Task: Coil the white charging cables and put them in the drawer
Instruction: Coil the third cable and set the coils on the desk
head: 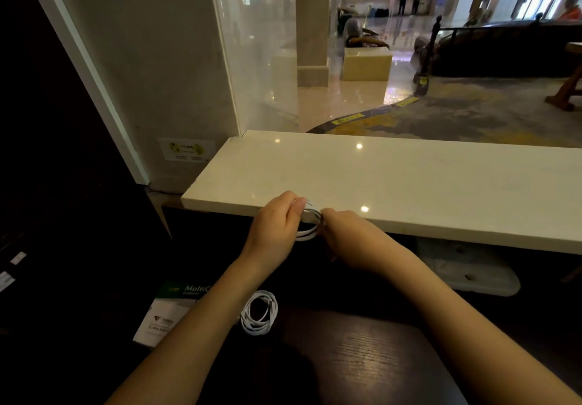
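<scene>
A white charging cable [310,220], wound into a small coil, hangs between both hands just in front of the pale marble counter [409,180] edge. My left hand [277,225] grips the coil's left side with curled fingers. My right hand [343,231] pinches its right side. A second white cable coil [259,312] lies on the dark wooden desk [362,357] below my left forearm. No drawer can be made out in the dim area.
A green-and-white paper pack [163,313] lies on the desk left of the lying coil. A white plastic object [466,266] sits under the counter at right. A glass pane rises behind the counter, with a lobby beyond. The left side is dark.
</scene>
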The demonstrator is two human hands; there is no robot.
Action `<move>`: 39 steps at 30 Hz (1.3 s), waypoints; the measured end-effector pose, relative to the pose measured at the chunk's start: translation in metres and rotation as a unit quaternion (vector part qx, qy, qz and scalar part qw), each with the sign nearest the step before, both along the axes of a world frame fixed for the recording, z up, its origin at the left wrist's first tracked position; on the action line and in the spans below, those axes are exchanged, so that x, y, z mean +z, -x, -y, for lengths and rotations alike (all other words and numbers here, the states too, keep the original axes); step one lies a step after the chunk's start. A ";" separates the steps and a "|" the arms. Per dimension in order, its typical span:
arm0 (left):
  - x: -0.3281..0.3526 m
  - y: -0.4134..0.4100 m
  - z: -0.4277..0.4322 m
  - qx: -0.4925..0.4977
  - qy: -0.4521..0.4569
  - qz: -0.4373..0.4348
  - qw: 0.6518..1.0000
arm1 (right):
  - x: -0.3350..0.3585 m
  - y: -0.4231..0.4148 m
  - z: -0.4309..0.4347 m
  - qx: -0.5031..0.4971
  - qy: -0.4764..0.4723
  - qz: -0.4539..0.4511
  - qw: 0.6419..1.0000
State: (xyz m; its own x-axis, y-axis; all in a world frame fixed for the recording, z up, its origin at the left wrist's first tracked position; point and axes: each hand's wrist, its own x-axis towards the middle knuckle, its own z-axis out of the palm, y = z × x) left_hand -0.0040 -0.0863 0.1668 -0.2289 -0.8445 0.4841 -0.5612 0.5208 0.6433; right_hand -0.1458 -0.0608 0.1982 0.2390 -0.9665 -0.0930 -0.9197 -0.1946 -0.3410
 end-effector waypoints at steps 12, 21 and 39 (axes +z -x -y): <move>0.032 -0.026 -0.014 -0.183 -0.560 -0.448 0.673 | 0.003 0.038 -0.022 0.095 0.185 0.061 0.976; 0.019 -0.016 -0.025 -0.158 -0.530 -0.558 0.619 | -0.041 0.001 -0.031 -0.027 0.259 0.105 0.960; 0.019 -0.006 -0.028 -0.168 -0.427 -0.512 0.726 | -0.020 -0.011 -0.034 -0.140 -0.059 0.598 0.787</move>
State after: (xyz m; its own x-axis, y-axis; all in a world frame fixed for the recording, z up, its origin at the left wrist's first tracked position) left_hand 0.0025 -0.0585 0.1857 -0.3806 -0.9168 -0.1213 0.5051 -0.3160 0.8031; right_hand -0.1346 -0.0266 0.1783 0.0028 -0.9984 -0.0563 0.0707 0.0564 -0.9959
